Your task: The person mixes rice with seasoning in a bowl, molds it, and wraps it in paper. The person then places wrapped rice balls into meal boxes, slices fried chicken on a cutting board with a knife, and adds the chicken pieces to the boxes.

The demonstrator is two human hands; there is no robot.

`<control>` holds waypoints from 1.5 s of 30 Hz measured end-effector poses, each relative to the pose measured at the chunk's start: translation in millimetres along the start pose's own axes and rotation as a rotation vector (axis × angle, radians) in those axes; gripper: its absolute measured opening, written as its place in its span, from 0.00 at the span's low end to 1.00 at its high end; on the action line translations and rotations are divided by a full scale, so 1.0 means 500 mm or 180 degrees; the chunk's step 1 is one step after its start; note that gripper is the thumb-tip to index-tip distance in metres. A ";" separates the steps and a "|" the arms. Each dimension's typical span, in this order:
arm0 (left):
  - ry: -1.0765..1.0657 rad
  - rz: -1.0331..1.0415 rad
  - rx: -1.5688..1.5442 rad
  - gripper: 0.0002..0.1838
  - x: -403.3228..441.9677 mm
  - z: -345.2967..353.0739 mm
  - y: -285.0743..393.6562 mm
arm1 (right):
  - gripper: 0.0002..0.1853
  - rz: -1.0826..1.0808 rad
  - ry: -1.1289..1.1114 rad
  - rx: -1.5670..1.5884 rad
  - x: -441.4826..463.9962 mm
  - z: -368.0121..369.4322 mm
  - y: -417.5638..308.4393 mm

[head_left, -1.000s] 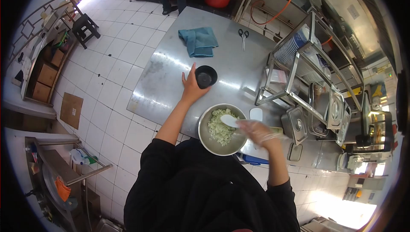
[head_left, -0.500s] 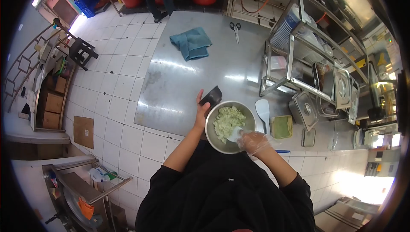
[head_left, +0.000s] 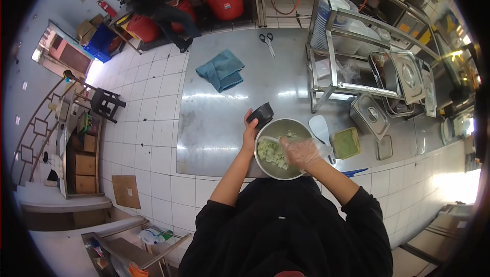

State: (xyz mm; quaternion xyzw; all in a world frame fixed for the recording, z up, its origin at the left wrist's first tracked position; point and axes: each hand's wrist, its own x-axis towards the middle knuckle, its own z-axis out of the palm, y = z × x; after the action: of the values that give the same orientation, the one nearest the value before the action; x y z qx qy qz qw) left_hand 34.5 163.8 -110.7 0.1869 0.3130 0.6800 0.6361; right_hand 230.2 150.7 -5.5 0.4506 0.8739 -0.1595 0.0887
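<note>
My left hand [head_left: 250,130] is closed round a small black bowl [head_left: 261,116], tilted beside the rim of a steel mixing bowl [head_left: 297,124]. A pale green, chopped or mashed food [head_left: 274,155] lies mostly in the left and lower part of the steel bowl. My right hand [head_left: 302,153], in a clear plastic glove, is over the right side of that bowl. Its fingers are wrapped round a white scraper [head_left: 272,140], whose handle they mostly hide. The steel bowl sits at the table's near edge, close against my body.
On the steel table [head_left: 224,124] lie a white spatula [head_left: 319,128], a square green-filled container [head_left: 346,143], a lidded steel pan [head_left: 369,115], a blue cloth [head_left: 222,70] and scissors [head_left: 268,44]. A metal rack [head_left: 332,63] stands at right. Another person [head_left: 163,9] works beyond the table.
My right hand and the scraper have moved up within the bowl, and the food has shifted left and down. The left hand still holds the black bowl. My view has tilted upward.
</note>
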 end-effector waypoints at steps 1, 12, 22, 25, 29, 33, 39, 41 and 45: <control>-0.0028 -0.0009 0.0025 0.33 0.001 0.007 0.011 | 0.11 -0.0439 0.0062 -0.0106 -0.007 0.008 0.007; -0.0104 0.0525 0.0010 0.36 -0.125 0.043 0.009 | 0.09 0.0475 -0.0017 -0.0911 -0.031 -0.003 0.053; 0.0776 0.1731 0.0855 0.30 -0.184 0.139 0.005 | 0.13 0.0162 -0.0232 0.0310 -0.045 -0.052 -0.055; 0.1113 0.1828 0.1069 0.33 -0.177 0.180 0.020 | 0.14 -0.0154 0.0092 0.0285 -0.037 -0.045 -0.037; 0.1316 0.1794 0.0890 0.33 -0.167 0.192 0.034 | 0.18 -0.0208 0.0003 0.0467 -0.010 -0.020 0.003; 0.1323 0.1864 0.0948 0.38 -0.169 0.154 0.036 | 0.21 -0.0483 -0.0096 0.0705 0.014 -0.013 0.019; 0.0827 0.1798 0.2285 0.49 -0.198 0.065 0.075 | 0.23 0.0011 -0.0297 0.0851 0.017 -0.004 0.044; 0.0892 0.1823 0.2839 0.49 -0.216 0.056 0.111 | 0.23 -0.0007 -0.0274 0.0806 0.006 -0.006 0.052; 0.0733 0.1669 0.4788 0.48 -0.243 0.122 0.173 | 0.23 0.0216 0.0119 0.0748 -0.019 -0.047 0.065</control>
State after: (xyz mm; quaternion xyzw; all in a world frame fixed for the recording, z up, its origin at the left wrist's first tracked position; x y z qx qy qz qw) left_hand 24.4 56.2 9.2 0.5614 0.6967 0.4293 0.1232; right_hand 261.8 169.6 12.6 0.4901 0.8349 -0.2494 0.0244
